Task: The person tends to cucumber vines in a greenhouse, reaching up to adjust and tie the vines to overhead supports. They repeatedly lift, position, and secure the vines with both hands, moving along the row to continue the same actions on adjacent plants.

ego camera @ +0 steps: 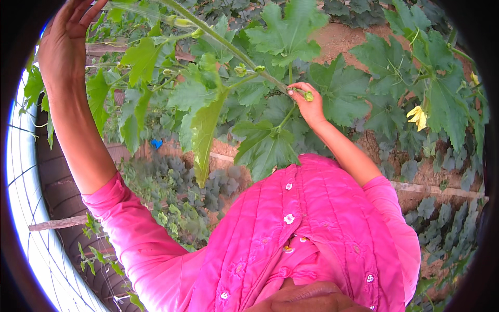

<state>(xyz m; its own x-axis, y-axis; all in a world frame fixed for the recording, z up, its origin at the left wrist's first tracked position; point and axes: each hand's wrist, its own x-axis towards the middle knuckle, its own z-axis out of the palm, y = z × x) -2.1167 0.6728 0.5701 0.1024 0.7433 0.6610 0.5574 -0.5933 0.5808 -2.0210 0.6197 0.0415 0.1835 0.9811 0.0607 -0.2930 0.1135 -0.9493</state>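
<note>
My right hand (310, 106) pinches the hairy green stem of a gourd-family vine (234, 50) between thumb and fingers. Beside the thumb is a small yellow-green bud (308, 96). The stem slants from there to the top edge, bearing small buds and broad lobed leaves. One large leaf (269, 146) hangs just below this hand. My left hand (70, 35) is raised at the upper left, near the foliage. Its fingertips run out of the frame, so whether it holds anything cannot be told. A faint pale strand (132, 9) stretches rightward near its fingers.
A wilted yellow flower (417, 118) hangs among leaves at the right. Brown soil (343, 39) shows between plant rows. A wooden pole (58, 223) juts at the left beside a bright netted or wired covering (23, 187). A small blue scrap (156, 144) lies below the leaves.
</note>
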